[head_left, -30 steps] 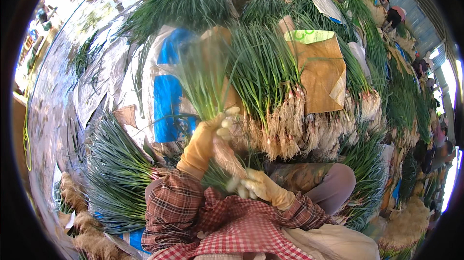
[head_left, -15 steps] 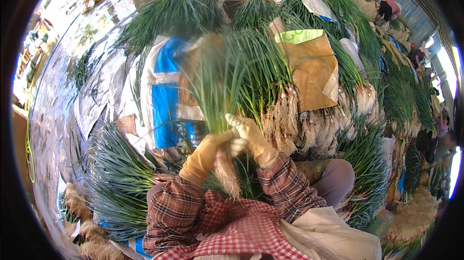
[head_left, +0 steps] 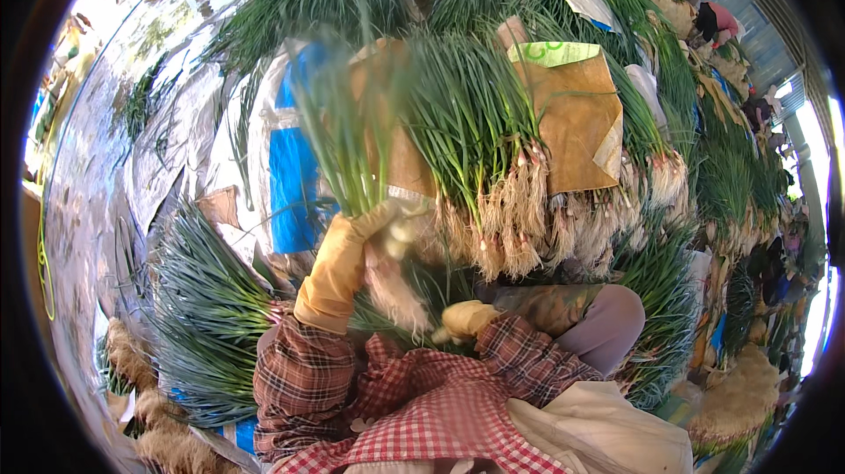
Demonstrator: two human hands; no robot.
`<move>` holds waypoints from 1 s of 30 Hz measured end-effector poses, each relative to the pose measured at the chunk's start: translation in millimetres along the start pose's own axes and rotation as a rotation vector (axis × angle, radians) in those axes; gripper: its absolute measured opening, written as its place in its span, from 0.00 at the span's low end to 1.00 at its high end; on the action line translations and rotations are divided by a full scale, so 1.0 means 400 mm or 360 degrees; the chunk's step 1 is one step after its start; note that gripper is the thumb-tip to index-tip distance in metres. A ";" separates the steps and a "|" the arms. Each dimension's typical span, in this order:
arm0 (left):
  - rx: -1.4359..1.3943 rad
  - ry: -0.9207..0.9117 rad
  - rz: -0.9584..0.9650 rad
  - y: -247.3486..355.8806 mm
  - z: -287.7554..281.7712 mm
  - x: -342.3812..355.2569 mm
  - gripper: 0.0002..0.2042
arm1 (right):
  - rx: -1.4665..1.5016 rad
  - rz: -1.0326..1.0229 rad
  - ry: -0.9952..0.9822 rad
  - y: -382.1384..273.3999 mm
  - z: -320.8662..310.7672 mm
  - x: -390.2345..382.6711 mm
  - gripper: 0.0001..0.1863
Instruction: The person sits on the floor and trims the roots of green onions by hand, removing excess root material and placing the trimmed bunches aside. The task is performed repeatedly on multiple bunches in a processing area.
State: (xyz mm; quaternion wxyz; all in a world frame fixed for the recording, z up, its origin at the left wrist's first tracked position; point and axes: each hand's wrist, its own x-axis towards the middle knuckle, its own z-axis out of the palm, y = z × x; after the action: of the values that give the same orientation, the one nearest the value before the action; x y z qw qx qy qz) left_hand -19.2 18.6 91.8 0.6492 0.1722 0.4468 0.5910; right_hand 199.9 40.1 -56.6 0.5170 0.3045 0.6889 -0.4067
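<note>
My gloved left hand (head_left: pixel 370 223) is wrapped round a bunch of green onions (head_left: pixel 356 161) at the lower stalks, leaves upward and blurred, pale roots hanging below. My gloved right hand (head_left: pixel 466 323) is low at the right of those roots, its fingers curled; whatever they hold is hidden or blurred. Just beyond my hands, a row of onion bunches (head_left: pixel 471 139) lies with roots toward me, beside a brown paper sack (head_left: pixel 576 117) and a white-and-blue sack (head_left: pixel 290 166).
Another onion pile (head_left: pixel 207 316) is by my left side, another (head_left: pixel 664 316) by my bent right knee (head_left: pixel 603 333). More bunches (head_left: pixel 308 7) lie farther back on sheeting (head_left: pixel 167 113). Co-workers (head_left: pixel 717 21) are at the upper right. A yellow hose (head_left: pixel 46 271) runs along the left.
Half a second ago both hands met at the bunch; my right hand has since dropped toward me, below the roots. My left hand has moved up and left with the bunch.
</note>
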 end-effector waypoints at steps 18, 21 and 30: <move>0.0144 -0.0097 -0.0558 -0.248 -0.017 0.089 0.19 | 0.0669 -0.0738 0.1927 -0.023 0.035 -0.192 0.15; 0.0397 -0.0166 -0.0652 -0.227 -0.003 0.075 0.19 | 0.2029 -0.1113 0.1128 -0.001 -0.011 -0.225 0.20; 0.0545 0.0140 -0.0537 -0.212 0.037 0.034 0.13 | 0.2610 -0.1447 0.1162 -0.048 -0.059 -0.070 0.21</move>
State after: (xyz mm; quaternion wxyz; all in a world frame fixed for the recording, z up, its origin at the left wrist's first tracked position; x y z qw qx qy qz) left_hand 43.1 15.0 30.8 0.6799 0.1767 0.5908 0.3968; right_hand 180.7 51.7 -21.9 -0.2992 0.3805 0.3634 -0.7960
